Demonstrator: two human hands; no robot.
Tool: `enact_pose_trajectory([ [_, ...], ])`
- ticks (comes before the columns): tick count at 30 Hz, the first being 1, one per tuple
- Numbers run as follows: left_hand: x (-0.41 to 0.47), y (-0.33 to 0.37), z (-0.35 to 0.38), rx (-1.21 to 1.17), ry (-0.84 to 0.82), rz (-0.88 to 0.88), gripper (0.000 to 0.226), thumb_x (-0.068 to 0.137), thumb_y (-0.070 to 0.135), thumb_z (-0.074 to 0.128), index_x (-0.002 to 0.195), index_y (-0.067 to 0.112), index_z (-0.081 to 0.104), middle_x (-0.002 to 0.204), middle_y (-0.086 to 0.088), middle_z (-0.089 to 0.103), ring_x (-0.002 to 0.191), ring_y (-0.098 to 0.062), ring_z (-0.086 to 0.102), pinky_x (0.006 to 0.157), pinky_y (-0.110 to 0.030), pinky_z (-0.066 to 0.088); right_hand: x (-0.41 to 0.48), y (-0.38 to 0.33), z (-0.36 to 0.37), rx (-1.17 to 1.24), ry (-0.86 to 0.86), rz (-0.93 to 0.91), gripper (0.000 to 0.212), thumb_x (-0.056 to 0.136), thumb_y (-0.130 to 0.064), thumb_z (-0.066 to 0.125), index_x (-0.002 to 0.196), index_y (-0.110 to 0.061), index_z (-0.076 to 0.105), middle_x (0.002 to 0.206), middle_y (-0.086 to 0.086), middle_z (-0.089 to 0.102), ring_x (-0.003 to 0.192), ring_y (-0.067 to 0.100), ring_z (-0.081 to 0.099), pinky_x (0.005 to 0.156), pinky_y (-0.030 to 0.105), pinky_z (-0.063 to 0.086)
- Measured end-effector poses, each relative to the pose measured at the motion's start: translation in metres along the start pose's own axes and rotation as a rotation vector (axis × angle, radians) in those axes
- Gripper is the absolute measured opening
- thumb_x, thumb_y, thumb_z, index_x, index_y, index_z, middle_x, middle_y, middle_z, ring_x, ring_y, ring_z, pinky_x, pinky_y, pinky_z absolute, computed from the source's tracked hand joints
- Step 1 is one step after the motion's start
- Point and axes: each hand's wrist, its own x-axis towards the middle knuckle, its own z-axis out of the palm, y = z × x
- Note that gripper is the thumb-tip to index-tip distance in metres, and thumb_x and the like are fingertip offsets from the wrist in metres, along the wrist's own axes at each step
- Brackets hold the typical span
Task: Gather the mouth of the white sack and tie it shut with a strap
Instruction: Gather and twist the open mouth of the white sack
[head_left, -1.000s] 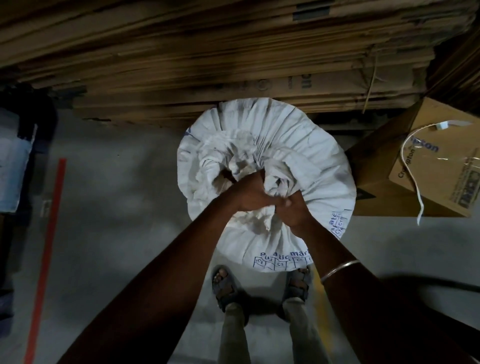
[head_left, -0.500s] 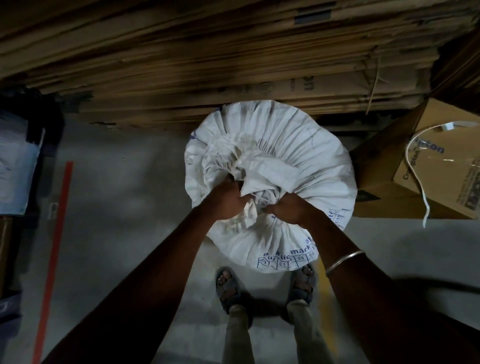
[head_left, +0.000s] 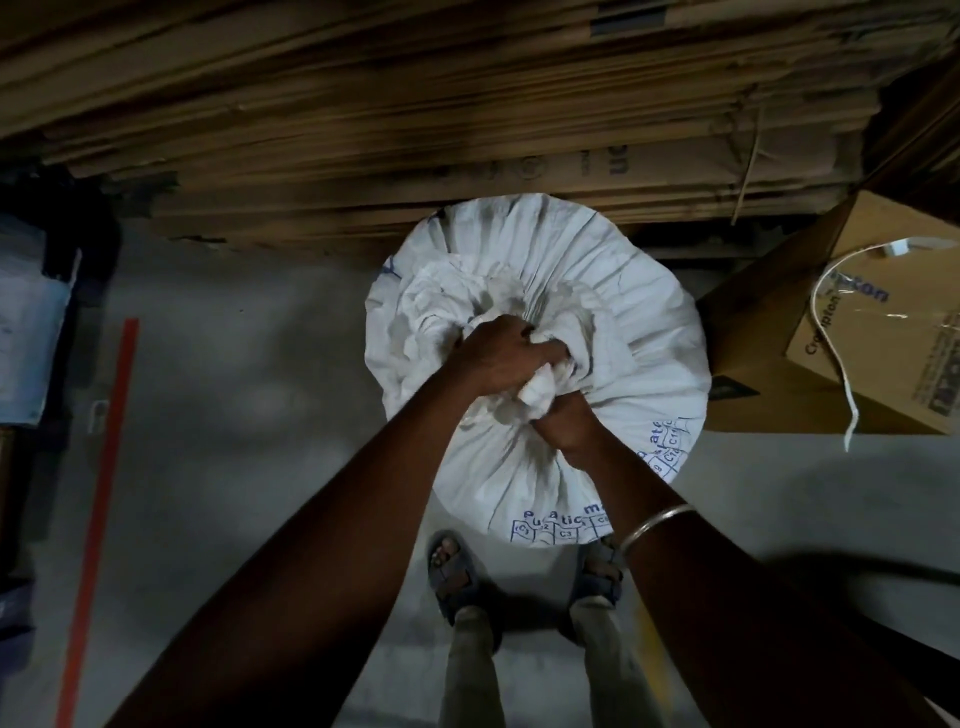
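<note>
A full white sack with blue print stands upright on the floor in front of my feet. Its mouth is bunched into a crumpled wad at the top centre. My left hand is closed over the wad from the left, fingers dug into the cloth. Just below and right of it, my right hand grips the gathered neck; a tuft of cloth pokes out between the two fists. A white strap lies draped over the cardboard box to the right, one end hanging over the box's edge.
A high stack of flattened cardboard stands right behind the sack. A brown cardboard box sits close on the right. A red line runs along the grey floor at left, beside dark bundles.
My hands, apart half a second ago with the sack's cloth spread between them, have come together. The left hand has moved right over the wad and the mouth is bunched tighter.
</note>
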Motion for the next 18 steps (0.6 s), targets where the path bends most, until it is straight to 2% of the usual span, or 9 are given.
enact_pose_trajectory([
  [2, -0.006, -0.007, 0.003, 0.033, -0.061, 0.144, 0.097, 0.049, 0.074, 0.072, 0.127, 0.019, 0.057, 0.120, -0.001, 0.069, 0.111, -0.018, 0.065, 0.098, -0.037, 0.052, 0.000, 0.005, -0.007, 0.314, -0.090, 0.045, 0.033, 0.053, 0.004, 0.085, 0.078, -0.017, 0.081, 0.076, 0.000, 0.076, 0.079, 0.015, 0.076, 0.066, 0.024, 0.059],
  [3, -0.012, -0.014, 0.003, 0.084, -0.069, 0.208, 0.112, 0.044, 0.074, 0.078, 0.136, 0.018, 0.048, 0.132, 0.000, 0.062, 0.120, -0.017, 0.059, 0.104, -0.035, 0.048, -0.001, 0.005, -0.010, 0.452, -0.101, 0.077, 0.031, 0.049, 0.002, 0.087, 0.074, -0.015, 0.081, 0.065, 0.000, 0.075, 0.062, 0.012, 0.075, 0.053, 0.024, 0.058],
  [4, -0.020, -0.022, 0.004, 0.174, -0.025, 0.272, 0.124, 0.040, 0.074, 0.080, 0.142, 0.016, 0.040, 0.139, -0.001, 0.055, 0.128, -0.017, 0.051, 0.109, -0.034, 0.042, -0.001, 0.006, -0.011, 0.548, -0.080, 0.105, 0.030, 0.056, -0.011, 0.090, 0.083, -0.007, 0.078, 0.063, 0.002, 0.075, 0.055, 0.013, 0.073, 0.045, 0.025, 0.057],
  [6, -0.031, -0.050, 0.009, 0.420, 0.145, 0.354, 0.138, 0.037, 0.084, 0.074, 0.144, 0.008, 0.034, 0.144, -0.007, 0.046, 0.135, -0.023, 0.040, 0.116, -0.033, 0.032, -0.002, 0.000, -0.010, 0.542, 0.037, 0.123, 0.041, 0.090, -0.019, 0.067, 0.117, 0.010, 0.059, 0.077, 0.004, 0.076, 0.062, 0.012, 0.073, 0.051, 0.025, 0.059],
  [8, -0.039, -0.077, 0.021, 0.526, 0.229, 0.303, 0.142, 0.036, 0.087, 0.070, 0.144, 0.002, 0.034, 0.144, -0.012, 0.043, 0.135, -0.028, 0.039, 0.116, -0.035, 0.034, 0.000, 0.001, -0.009, 0.540, 0.057, 0.078, 0.030, 0.096, 0.001, 0.055, 0.126, 0.001, 0.057, 0.100, 0.005, 0.072, 0.081, 0.008, 0.072, 0.070, 0.025, 0.062],
  [10, -0.039, -0.089, 0.033, 0.504, 0.269, 0.191, 0.135, 0.040, 0.078, 0.076, 0.144, 0.002, 0.034, 0.146, -0.017, 0.043, 0.137, -0.032, 0.040, 0.114, -0.038, 0.038, 0.002, 0.002, -0.008, 0.472, 0.060, 0.007, 0.034, 0.094, 0.002, 0.059, 0.125, -0.011, 0.061, 0.120, 0.005, 0.069, 0.102, 0.010, 0.070, 0.089, 0.029, 0.059],
  [12, -0.034, -0.087, 0.042, 0.525, 0.326, 0.163, 0.113, 0.054, 0.065, 0.078, 0.139, 0.000, 0.043, 0.140, -0.021, 0.050, 0.134, -0.035, 0.045, 0.113, -0.040, 0.040, 0.001, -0.002, -0.009, 0.442, 0.028, -0.025, 0.041, 0.094, -0.003, 0.061, 0.135, -0.008, 0.057, 0.128, 0.004, 0.067, 0.111, 0.009, 0.067, 0.090, 0.026, 0.057],
  [15, -0.020, -0.072, 0.038, 0.616, 0.362, 0.234, 0.068, 0.075, 0.045, 0.056, 0.125, -0.002, 0.061, 0.124, -0.023, 0.063, 0.124, -0.037, 0.055, 0.111, -0.042, 0.042, 0.002, -0.008, -0.016, 0.348, 0.081, 0.067, 0.033, 0.097, -0.004, 0.057, 0.129, -0.004, 0.060, 0.102, 0.000, 0.070, 0.076, -0.003, 0.070, 0.062, 0.014, 0.054],
  [18, -0.006, -0.068, 0.018, 0.593, 0.352, 0.382, 0.039, 0.080, 0.022, 0.044, 0.096, 0.002, 0.072, 0.089, -0.021, 0.072, 0.090, -0.039, 0.068, 0.086, -0.041, 0.056, 0.001, -0.013, -0.022, 0.288, 0.035, 0.178, 0.016, 0.089, -0.003, 0.066, 0.102, -0.010, 0.073, 0.100, 0.007, 0.075, 0.090, 0.019, 0.072, 0.081, 0.030, 0.054],
])
